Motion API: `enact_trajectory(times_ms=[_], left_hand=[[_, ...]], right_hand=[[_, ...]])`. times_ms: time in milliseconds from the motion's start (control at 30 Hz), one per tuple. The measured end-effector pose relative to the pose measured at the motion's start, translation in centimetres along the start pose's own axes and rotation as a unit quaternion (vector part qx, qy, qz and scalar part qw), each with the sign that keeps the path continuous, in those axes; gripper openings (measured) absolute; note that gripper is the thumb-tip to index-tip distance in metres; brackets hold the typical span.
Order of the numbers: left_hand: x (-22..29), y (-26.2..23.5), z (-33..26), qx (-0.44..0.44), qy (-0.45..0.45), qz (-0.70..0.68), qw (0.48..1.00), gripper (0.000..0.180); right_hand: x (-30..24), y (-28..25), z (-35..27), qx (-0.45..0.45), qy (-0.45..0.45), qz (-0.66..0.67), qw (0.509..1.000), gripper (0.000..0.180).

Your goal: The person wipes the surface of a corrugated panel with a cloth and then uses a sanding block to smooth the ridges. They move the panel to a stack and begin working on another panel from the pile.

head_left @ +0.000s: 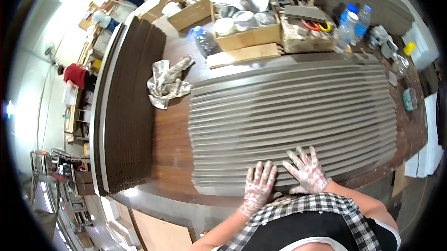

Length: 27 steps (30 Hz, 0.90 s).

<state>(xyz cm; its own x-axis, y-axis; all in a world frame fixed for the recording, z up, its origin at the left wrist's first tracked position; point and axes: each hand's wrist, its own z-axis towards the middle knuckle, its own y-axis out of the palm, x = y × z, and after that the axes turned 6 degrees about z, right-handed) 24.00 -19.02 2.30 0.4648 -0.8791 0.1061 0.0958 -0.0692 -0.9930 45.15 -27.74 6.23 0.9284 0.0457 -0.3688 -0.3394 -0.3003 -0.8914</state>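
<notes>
- At the near edge of the brown table (170,134), both gloved hands press flat on the fanned grey strips (288,111).
- Left hand (259,185): fingers spread wide, gripping nothing.
- Right hand (307,170): likewise splayed; this probably steadies the overlapped row.
- Crumpled cloth (168,82) lies apart, beside the dark panel stack (128,102).

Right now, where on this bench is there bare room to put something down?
The brown tabletop is bare between the dark stack of sheets and the fanned grey boards, below the crumpled cloth. Both the left hand and right hand rest flat on the boards. The far edge, with cardboard boxes and water bottles, is crowded.
</notes>
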Motion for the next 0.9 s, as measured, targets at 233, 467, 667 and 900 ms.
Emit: enact_trajectory(times_ms=[233, 467, 667, 900], left_hand=[[-16.7, -5.5, 8.5, 0.242, -0.103, -0.044, 0.964, 0.06], [-46.4, -1.4, 14.6, 0.197, -0.436, 0.215, 0.851, 0.081], [-46.3, 2.9, 19.9, 0.108, -0.423, 0.017, 0.9, 0.048], [-36.1, -7.2, 13.7, 0.377, -0.294, -0.465, 0.745, 0.048]], right_hand=[[0.6, 1.1, -0.7, -0.019, 0.031, 0.011, 0.999, 0.097], [-0.7, -0.1, 0.6, -0.113, 0.028, -0.026, 0.993, 0.082], [0.1, 0.0, -0.6, -0.075, 0.066, 0.066, 0.993, 0.077], [1.7, 2.4, -1.8, 0.008, 0.021, -0.001, 1.0, 0.1]])
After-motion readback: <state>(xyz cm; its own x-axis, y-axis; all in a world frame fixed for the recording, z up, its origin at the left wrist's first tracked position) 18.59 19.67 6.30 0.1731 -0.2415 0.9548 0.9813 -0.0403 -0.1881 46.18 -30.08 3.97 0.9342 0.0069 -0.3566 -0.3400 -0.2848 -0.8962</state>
